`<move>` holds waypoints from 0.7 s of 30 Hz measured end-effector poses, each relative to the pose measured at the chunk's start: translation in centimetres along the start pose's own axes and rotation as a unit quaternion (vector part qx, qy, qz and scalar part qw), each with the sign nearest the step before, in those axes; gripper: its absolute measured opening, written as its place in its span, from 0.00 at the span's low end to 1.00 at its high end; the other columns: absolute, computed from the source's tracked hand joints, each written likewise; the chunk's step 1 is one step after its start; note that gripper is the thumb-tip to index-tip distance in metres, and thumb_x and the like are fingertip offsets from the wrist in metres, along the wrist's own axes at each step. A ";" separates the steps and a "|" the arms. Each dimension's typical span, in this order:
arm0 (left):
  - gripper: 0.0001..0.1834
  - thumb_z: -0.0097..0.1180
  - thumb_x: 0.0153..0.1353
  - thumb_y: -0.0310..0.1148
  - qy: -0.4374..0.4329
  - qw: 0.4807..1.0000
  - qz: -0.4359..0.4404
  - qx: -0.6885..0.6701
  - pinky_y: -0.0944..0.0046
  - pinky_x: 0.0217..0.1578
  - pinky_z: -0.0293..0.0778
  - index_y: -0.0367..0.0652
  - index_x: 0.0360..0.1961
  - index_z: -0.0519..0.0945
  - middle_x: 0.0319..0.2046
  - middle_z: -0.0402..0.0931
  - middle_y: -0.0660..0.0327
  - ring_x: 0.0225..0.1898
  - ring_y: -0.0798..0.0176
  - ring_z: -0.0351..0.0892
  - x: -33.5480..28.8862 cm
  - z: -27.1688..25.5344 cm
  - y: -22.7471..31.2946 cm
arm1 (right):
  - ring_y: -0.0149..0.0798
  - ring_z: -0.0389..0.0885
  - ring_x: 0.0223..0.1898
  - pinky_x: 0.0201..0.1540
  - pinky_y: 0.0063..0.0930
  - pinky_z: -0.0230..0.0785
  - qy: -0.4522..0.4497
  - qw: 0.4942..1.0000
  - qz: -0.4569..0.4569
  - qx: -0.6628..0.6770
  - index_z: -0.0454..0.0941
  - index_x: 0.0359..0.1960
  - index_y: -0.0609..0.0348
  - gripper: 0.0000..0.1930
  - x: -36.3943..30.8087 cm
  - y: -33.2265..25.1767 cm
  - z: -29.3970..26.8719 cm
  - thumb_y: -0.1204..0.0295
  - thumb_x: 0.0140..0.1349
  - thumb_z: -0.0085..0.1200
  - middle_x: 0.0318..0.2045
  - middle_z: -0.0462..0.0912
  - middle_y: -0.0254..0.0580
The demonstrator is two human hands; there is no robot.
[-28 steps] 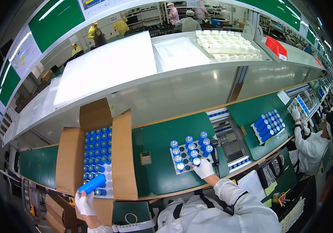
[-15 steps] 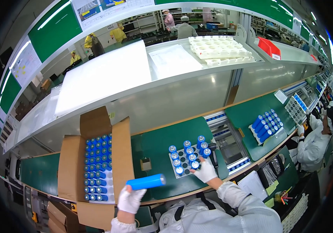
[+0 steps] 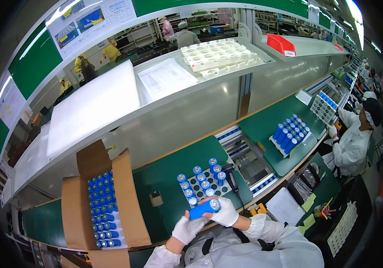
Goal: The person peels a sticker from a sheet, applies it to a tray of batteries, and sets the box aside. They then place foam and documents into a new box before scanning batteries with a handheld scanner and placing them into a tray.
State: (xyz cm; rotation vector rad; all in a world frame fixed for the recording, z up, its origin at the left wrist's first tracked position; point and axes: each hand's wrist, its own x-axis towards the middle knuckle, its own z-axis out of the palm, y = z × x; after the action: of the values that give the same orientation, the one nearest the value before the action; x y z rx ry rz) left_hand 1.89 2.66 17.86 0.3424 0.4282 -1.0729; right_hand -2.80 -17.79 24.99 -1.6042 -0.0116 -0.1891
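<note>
A blue cylindrical battery cell [image 3: 204,209] lies nearly level between my two gloved hands, in front of the cell tray. My left hand [image 3: 188,228] grips its left end, while the fingers of my right hand [image 3: 225,213] close round the right part near the silver end face. Just beyond them, the light grey tray [image 3: 222,190] has round holes, with several blue cells standing upright in it and other holes vacant. To the left, an open cardboard box [image 3: 131,201] contains rows of blue cells [image 3: 108,224]. White gloves cover both hands, leaving some fingertips bare.
A black handheld tool [image 3: 231,177] lies beside the tray's right edge. Farther right are a conveyor [image 3: 249,156] and another filled cell tray [image 3: 285,151]. A co-worker [image 3: 354,143] sits beyond. Overhead, a shelf [image 3: 155,100] holds a white sheet, papers and cell holders.
My left hand has carried the cell right, toward the tray. My right hand has come from the tray's near right edge onto the cell. The view has shifted to the right.
</note>
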 end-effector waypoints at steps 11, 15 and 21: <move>0.08 0.55 0.62 0.27 0.377 0.466 0.556 0.576 0.66 0.36 0.74 0.37 0.41 0.81 0.35 0.83 0.56 0.35 0.63 0.81 -16.8 2.4 12.1 | 0.48 0.83 0.33 0.37 0.36 0.75 0.275 0.913 0.034 -0.298 0.77 0.39 0.61 0.24 1.6 13.5 -7.3 0.62 0.44 0.74 0.31 0.83 0.49; 0.16 0.59 0.59 0.39 0.602 0.330 0.320 0.652 0.57 0.52 0.72 0.44 0.47 0.82 0.44 0.81 0.48 0.48 0.49 0.80 -22.1 -4.2 17.5 | 0.48 0.82 0.39 0.43 0.38 0.74 0.233 0.919 0.074 -0.310 0.75 0.44 0.66 0.29 2.9 19.1 -8.0 0.62 0.44 0.74 0.35 0.82 0.52; 0.23 0.60 0.57 0.44 0.633 0.362 0.283 0.623 0.56 0.56 0.69 0.44 0.51 0.79 0.51 0.77 0.49 0.54 0.47 0.75 -22.9 -9.8 20.2 | 0.50 0.83 0.35 0.40 0.36 0.74 0.226 0.898 0.019 -0.377 0.74 0.41 0.65 0.24 3.1 19.6 -9.8 0.70 0.44 0.73 0.34 0.82 0.52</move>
State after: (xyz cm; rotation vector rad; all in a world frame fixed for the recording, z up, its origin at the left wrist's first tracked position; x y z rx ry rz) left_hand 8.92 33.68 22.00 2.6307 0.6514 0.0753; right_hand 1.59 -28.70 6.22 -2.2926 0.5102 -0.5870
